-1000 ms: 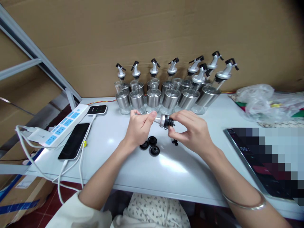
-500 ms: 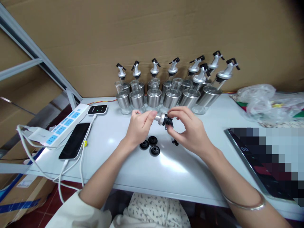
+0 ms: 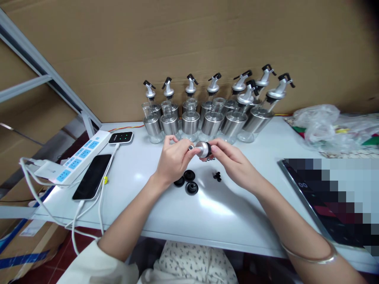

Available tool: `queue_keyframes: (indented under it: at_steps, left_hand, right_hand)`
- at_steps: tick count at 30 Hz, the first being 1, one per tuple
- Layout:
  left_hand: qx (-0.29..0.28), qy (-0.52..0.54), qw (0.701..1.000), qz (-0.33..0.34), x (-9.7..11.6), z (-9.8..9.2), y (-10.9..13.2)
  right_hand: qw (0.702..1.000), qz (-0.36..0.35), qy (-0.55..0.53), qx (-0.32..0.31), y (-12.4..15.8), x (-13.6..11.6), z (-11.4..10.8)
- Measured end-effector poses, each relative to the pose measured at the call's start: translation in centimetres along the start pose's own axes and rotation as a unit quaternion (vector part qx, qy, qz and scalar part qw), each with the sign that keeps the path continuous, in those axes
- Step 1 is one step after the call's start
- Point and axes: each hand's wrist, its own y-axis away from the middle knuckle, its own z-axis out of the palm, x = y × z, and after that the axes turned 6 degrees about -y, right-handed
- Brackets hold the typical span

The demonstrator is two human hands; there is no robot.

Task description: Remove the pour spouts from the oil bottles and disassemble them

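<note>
Head | left hand (image 3: 174,159) and right hand (image 3: 237,159) grip pourer (image 3: 203,149) | turned since last frame, spout tip (image 3: 191,148) exposed

Brown cardboard (image 3: 124,51) backs a glossy pale table (image 3: 180,217) above red floor tiles (image 3: 63,254).

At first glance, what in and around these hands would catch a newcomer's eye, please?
Probably the steel-banded glass bottles first, many topped by silver pourers, grouped along the back of the table. In front of them, the left hand and the right hand hold a silver-and-black spout. Nearer the person lie three round black parts.
</note>
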Motion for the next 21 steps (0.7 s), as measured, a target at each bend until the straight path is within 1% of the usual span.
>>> queue_keyframes:
  at_steps: [4, 10, 16, 21]
  left_hand:
    - [-0.001, 0.007, 1.0, -0.006, 0.08, -0.19, -0.06]
    - [-0.005, -0.026, 1.0, -0.016, 0.04, -0.47, -0.2]
    - [0.011, -0.048, 0.999, -0.024, -0.11, -0.61, -0.17]
    - [-0.006, -0.056, 0.998, -0.04, -0.08, -0.71, -0.2]
  right_hand:
    - [0.999, 0.011, -0.04, -0.007, 0.03, -0.12, -0.12]
    - [0.995, 0.007, -0.096, 0.031, 0.05, -0.18, 0.11]
    - [0.995, -0.012, -0.078, 0.056, 0.2, -0.47, 0.18]
    - [0.997, -0.017, -0.052, 0.052, 0.3, -0.82, 0.17]
